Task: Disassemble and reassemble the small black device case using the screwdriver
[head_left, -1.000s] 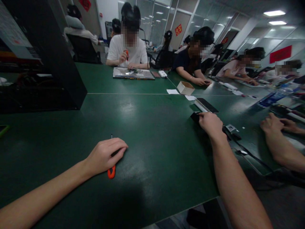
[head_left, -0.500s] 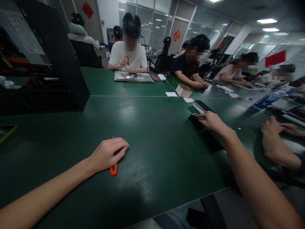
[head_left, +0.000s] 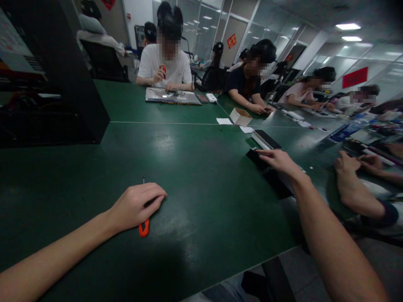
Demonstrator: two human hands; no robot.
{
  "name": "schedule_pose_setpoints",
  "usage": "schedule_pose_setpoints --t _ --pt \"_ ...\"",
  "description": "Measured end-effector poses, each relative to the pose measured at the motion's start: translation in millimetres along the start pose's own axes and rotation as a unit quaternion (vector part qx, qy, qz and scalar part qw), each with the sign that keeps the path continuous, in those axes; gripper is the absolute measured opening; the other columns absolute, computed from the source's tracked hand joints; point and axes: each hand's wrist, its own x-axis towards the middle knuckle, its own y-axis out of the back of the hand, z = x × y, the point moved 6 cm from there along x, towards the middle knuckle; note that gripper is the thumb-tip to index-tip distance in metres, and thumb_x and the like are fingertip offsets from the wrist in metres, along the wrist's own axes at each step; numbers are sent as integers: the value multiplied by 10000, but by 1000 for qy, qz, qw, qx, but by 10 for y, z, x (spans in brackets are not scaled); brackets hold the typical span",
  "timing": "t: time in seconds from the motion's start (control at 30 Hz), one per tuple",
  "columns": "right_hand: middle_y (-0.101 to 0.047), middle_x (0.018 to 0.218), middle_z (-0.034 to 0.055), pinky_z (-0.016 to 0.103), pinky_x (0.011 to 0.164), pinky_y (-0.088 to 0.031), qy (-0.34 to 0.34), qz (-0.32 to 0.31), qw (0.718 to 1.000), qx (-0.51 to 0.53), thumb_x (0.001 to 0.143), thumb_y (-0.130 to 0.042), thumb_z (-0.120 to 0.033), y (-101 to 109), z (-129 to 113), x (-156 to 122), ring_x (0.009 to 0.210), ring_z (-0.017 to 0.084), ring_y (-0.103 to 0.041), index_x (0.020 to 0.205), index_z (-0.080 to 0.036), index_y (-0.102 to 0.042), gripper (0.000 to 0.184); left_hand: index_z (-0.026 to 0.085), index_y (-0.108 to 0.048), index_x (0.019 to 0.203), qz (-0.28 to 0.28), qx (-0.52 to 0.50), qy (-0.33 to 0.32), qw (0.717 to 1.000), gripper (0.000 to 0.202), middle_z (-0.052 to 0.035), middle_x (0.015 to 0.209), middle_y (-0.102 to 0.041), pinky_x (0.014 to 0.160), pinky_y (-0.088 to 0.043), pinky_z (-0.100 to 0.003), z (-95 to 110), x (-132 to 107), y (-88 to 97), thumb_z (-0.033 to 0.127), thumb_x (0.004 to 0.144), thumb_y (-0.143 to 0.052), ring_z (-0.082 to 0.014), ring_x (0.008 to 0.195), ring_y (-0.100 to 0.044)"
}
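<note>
My left hand (head_left: 137, 206) lies on the green table (head_left: 195, 188), fingers curled over an orange-handled screwdriver (head_left: 143, 228) whose thin metal tip sticks out beyond the knuckles. My right hand (head_left: 277, 160) reaches out to the right, fingers stretched flat on a black flat device (head_left: 255, 156) at the table's right side. A second dark slab with a silver edge (head_left: 266, 139) lies just behind that device.
A small cardboard box (head_left: 240, 116) and white paper slips sit further back. Another person's hands (head_left: 349, 167) rest at the right. Several people work at the far side, one over a flat panel (head_left: 172, 96). A black cabinet (head_left: 63, 71) stands at the left.
My right hand went from gripping the black device to lying with fingers stretched on it. The left hand and screwdriver stayed in place. The view shifted slightly.
</note>
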Motion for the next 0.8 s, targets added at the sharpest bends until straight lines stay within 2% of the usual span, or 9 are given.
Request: schedule_pose_setpoints --t 0.17,0.37,0.47,0.53,0.63,0.73,0.8 --pt "-810 971 99 332 774 -506 -31 17 999 -13 878 -589 -305 64 -29 -61 909 287 -736 1197 -192 -789 393 169 -721 1013 5 12 -15 1000 202 -52 928 -764 793 -582 -258 59 25 34 191 1012 -521 -163 848 -736" --pt "-809 879 82 308 697 -493 -50 24 998 -14 839 -638 -317 74 -65 -50 787 258 -729 1128 -206 -816 357 172 -720 1012 0 7 -14 1000 210 -55 924 -766 783 -580 -258 71 50 42 192 1015 -511 -168 844 -736" --pt "-806 907 116 331 729 -498 -47 42 998 -17 840 -614 -273 54 -139 -71 809 273 -726 1121 -184 -816 357 171 -724 1004 -2 2 -12 1000 213 -56 921 -767 784 -579 -252 67 51 39 195 1014 -513 -166 843 -736" --pt "-803 905 107 334 761 -507 -32 51 998 -8 832 -618 -260 76 -192 -127 822 269 -724 1106 -190 -816 346 172 -725 1008 -3 -6 -9 1000 214 -55 925 -769 796 -578 -252 61 47 37 207 1018 -514 -166 848 -737" --pt "-791 991 88 338 811 -522 -24 96 995 18 885 -584 -345 223 -179 -336 858 254 -716 1178 -205 -773 376 182 -720 1036 1 -30 15 999 229 -43 926 -770 802 -580 -245 10 38 50 223 1036 -496 -160 840 -738" --pt "-761 1054 151 396 841 -525 -62 177 982 27 949 -470 -445 415 -25 -699 878 289 -702 1183 -169 -728 444 183 -704 1066 22 -49 59 997 251 -32 901 -754 755 -583 -228 -150 17 118 203 1042 -455 -153 803 -729" --pt "-748 1065 176 425 852 -525 -82 205 975 29 942 -464 -514 453 89 -956 905 319 -699 1119 -192 -717 446 183 -694 1096 31 -19 56 998 277 -53 975 -747 778 -581 -247 -273 -6 183 153 1022 -429 -171 875 -726"
